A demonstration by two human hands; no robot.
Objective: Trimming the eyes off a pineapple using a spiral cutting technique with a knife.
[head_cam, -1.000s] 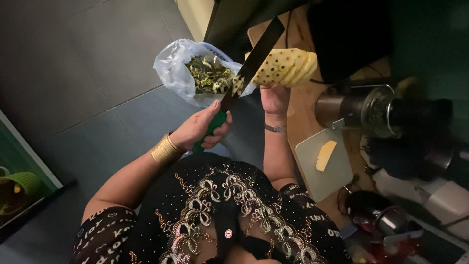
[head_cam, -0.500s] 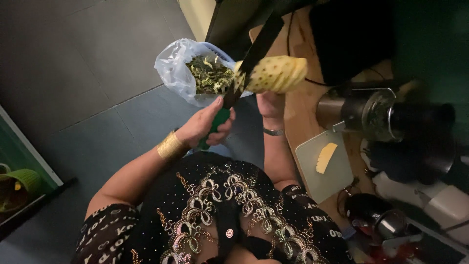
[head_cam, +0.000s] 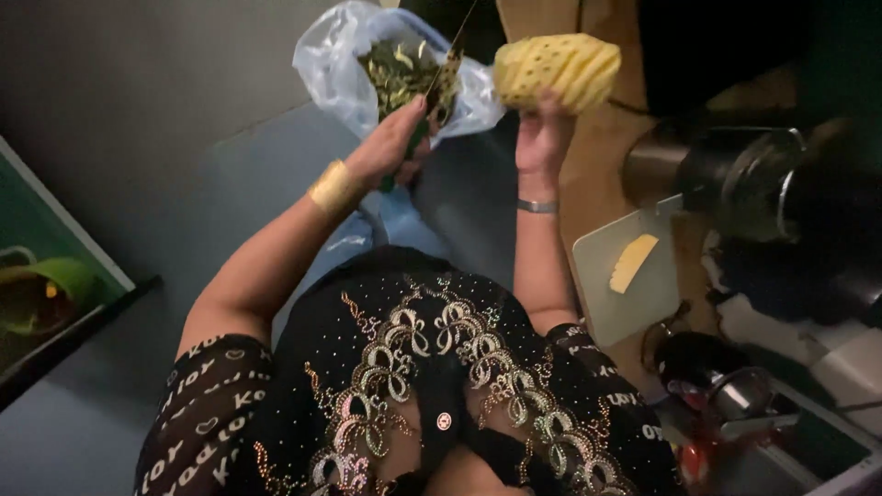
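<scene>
Over the far-left scrap bag [head_cam: 335, 69], the left hand [head_cam: 393, 142] grips a knife [head_cam: 450, 64]. Right hand [head_cam: 544, 138] clutches the pineapple [head_cam: 558, 71], looks fully peeled; slicing's probably left.

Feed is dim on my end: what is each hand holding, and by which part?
Left hand grips a knife by its green handle. Right hand holds the peeled pineapple from underneath, at its lower end.
</scene>
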